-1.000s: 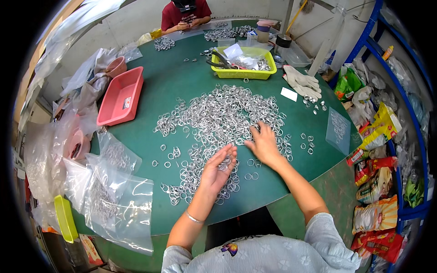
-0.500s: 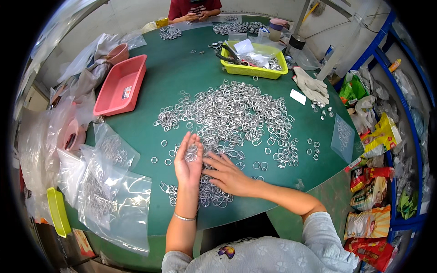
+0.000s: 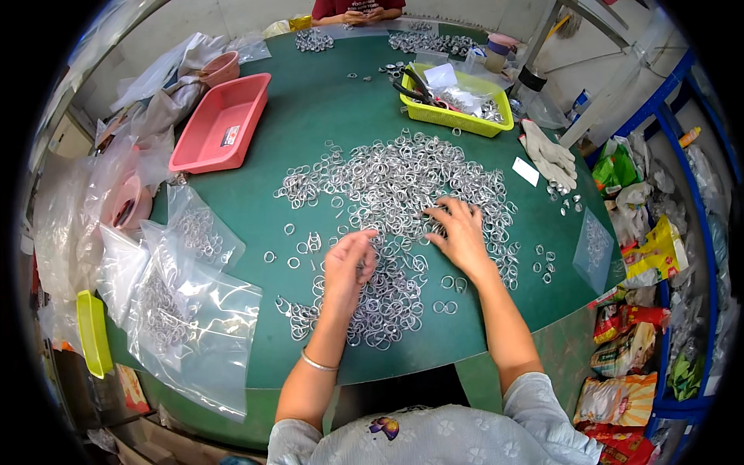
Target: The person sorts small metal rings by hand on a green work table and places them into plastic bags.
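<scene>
Silvery metal rings lie in a broad heap (image 3: 422, 174) across the middle of the green table. A smaller cluster of rings (image 3: 387, 306) lies nearer to me. Between the two, at the left of the near cluster, is my left hand (image 3: 349, 267), its fingers curled in; what they hold, if anything, is hidden. My right hand (image 3: 463, 239) rests palm down at the right part of the big heap. Its fingers are apart and touch the rings, and no ring shows gripped in them.
Left stand a pink tray (image 3: 182, 159) and clear plastic bags (image 3: 225, 310), some with rings inside. A yellow-green basket (image 3: 457, 120) with pliers is at the back, near white gloves (image 3: 549, 151). Across the table sits another person (image 3: 358, 9). Blue shelving (image 3: 682, 382) stands right.
My left hand has turned from an upturned palm with rings on it to curled fingers. My right hand has moved away from it, forward and right onto the large heap. The view has shifted slightly.
</scene>
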